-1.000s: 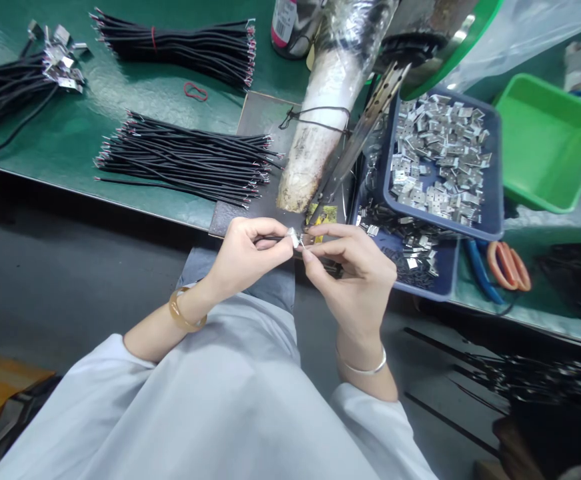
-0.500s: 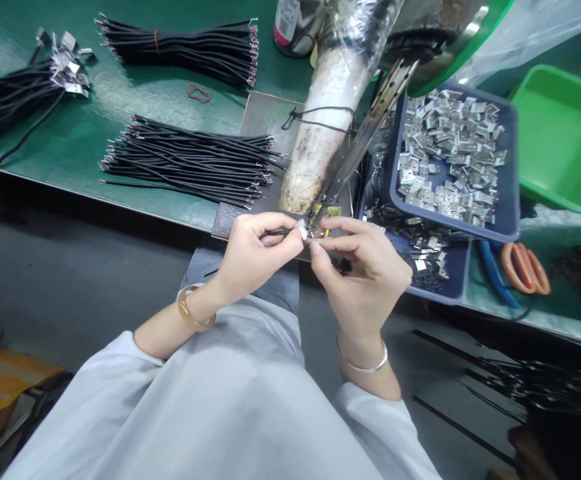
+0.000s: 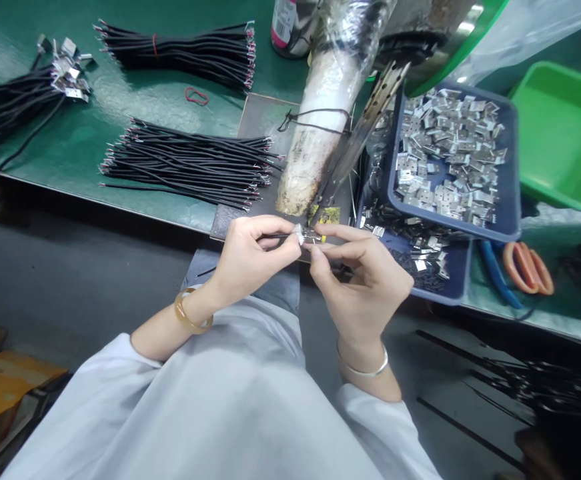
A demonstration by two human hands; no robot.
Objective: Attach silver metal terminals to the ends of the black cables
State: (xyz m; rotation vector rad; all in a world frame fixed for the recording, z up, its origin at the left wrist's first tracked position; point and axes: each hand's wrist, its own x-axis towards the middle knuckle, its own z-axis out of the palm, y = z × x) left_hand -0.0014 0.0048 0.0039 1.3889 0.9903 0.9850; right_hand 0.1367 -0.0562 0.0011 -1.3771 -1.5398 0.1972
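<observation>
My left hand [image 3: 250, 257] is closed in a pinch on a thin black wire with a small metal clip [image 3: 298, 231] at its tip. My right hand [image 3: 360, 277] meets it from the right, its thumb and forefinger pinched on the same clip end. Both hands hover just in front of the bench edge, below a plastic-wrapped machine column [image 3: 320, 127]. A loose pile of black wires [image 3: 190, 163] lies on the green bench left of the hands. A blue tray of metal clips [image 3: 445, 160] sits to the right.
A tied wire bundle [image 3: 180, 50] and wires with clips fitted [image 3: 25, 100] lie at the far left. A red rubber band [image 3: 196, 96], a green tray [image 3: 565, 133], orange-handled pliers [image 3: 525, 267] and a lower blue tray [image 3: 420, 257] are also on the bench.
The hands stay together at the clip; the right fingers shifted slightly on it. The view moved a little.
</observation>
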